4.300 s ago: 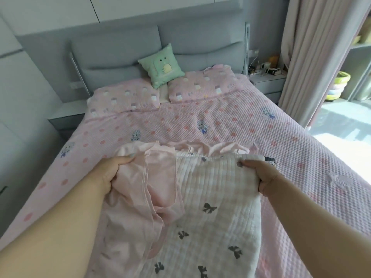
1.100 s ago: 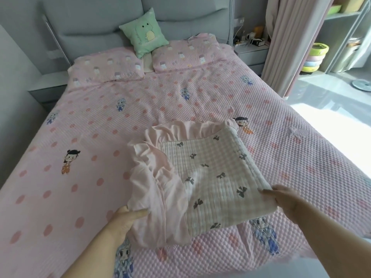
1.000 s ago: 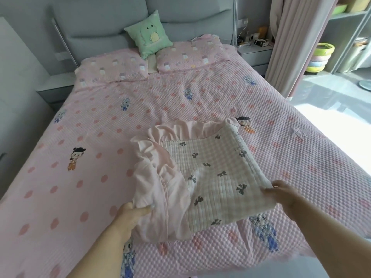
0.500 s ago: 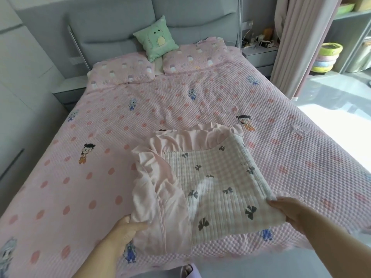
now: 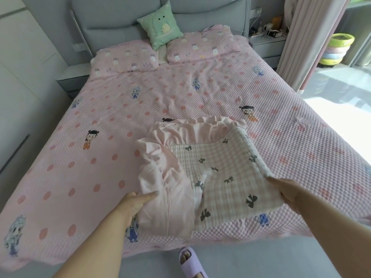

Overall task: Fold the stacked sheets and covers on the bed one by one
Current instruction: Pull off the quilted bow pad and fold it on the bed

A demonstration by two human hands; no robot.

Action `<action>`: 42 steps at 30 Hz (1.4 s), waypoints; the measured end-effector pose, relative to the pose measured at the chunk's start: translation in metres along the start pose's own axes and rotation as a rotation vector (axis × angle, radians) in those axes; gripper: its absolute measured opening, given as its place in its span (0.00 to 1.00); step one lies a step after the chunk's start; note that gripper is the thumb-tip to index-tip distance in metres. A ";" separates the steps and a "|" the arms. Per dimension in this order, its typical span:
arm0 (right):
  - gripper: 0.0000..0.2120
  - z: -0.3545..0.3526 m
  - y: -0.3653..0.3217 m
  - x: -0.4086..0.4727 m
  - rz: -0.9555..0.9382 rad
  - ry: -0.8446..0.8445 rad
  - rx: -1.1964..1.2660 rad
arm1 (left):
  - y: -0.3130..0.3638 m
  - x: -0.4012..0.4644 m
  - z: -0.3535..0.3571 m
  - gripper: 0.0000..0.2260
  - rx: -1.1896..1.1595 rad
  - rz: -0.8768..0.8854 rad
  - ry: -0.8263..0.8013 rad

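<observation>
A folded bundle lies at the near edge of the bed (image 5: 112, 121): a white checked quilted cover with dark bows (image 5: 224, 173) with a plain pink ruffled sheet (image 5: 160, 177) wrapped along its left and far sides. My left hand (image 5: 132, 203) grips the bundle's near left edge, thumb on the pink fabric. My right hand (image 5: 285, 189) grips the near right corner of the checked cover. The near part of the bundle is raised off the bedspread and sags in the middle.
The bed wears a pink dotted bedspread with cartoon figures. Two pink pillows (image 5: 124, 59) and a green cushion (image 5: 160, 23) sit at the grey headboard. A curtain (image 5: 309, 37) hangs at right. My foot in a purple slipper (image 5: 190, 261) stands on the floor.
Both hands have drawn the bundle back from mid-bed to the near edge and lifted its near side. The view has backed away, so the floor and slipper show.
</observation>
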State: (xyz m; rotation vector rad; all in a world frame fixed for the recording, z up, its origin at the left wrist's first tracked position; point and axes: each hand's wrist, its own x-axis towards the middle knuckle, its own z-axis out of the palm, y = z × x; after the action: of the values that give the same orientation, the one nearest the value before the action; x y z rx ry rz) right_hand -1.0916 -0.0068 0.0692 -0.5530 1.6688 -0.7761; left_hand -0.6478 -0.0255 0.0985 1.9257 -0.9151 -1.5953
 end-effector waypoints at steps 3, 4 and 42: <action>0.12 0.000 0.007 -0.006 0.018 -0.042 -0.041 | -0.011 -0.008 0.005 0.34 0.042 -0.034 -0.043; 0.12 -0.003 0.010 -0.010 0.019 -0.089 0.006 | -0.017 -0.013 0.005 0.36 0.026 -0.014 -0.076; 0.16 -0.022 -0.074 -0.021 -0.181 -0.038 0.344 | 0.056 -0.010 -0.043 0.46 -0.321 0.251 0.020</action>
State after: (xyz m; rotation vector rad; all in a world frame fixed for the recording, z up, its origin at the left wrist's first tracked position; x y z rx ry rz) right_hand -1.1109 -0.0369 0.1410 -0.4749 1.4221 -1.1508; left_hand -0.6174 -0.0579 0.1546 1.5394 -0.8002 -1.4707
